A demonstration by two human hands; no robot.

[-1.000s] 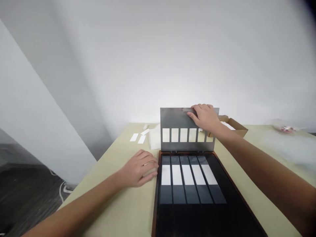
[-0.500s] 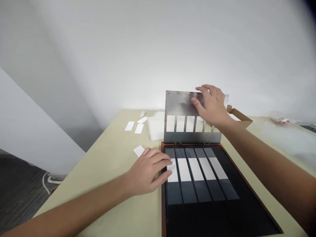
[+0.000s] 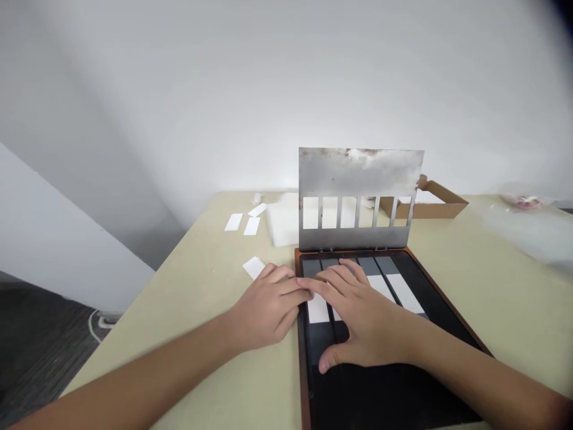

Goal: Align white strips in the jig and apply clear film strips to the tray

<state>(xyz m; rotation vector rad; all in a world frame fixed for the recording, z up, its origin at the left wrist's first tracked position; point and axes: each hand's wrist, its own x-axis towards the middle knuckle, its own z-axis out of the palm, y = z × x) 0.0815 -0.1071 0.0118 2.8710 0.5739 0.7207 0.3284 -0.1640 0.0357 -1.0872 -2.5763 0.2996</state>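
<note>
A black board with a brown rim (image 3: 447,298) lies on the table and bears a row of dark strips, each with a white card across its middle. My left hand (image 3: 268,307) rests at the rim, its loosely bent fingers reaching over the edge of the leftmost white card (image 3: 318,309). Over the row my right hand (image 3: 358,307) is spread open, palm down, hiding the middle cards. Its index fingertip meets the left fingers, and its thumb lies out over a dark strip. Behind them a metal plate with rectangular windows (image 3: 358,170) stands upright, hinged to the board's far edge.
Several loose white cards (image 3: 251,226) lie on the pale table (image 3: 201,334), and a small stack (image 3: 253,267) is beside my left hand. An open cardboard box (image 3: 443,209) stands behind the plate. Clear plastic (image 3: 528,227) lies far right; a wall rises behind.
My right hand has left the upright metal plate and come down over the cards beside my left hand. The left fingers have drawn closer together. The plate stands without a hand on it.
</note>
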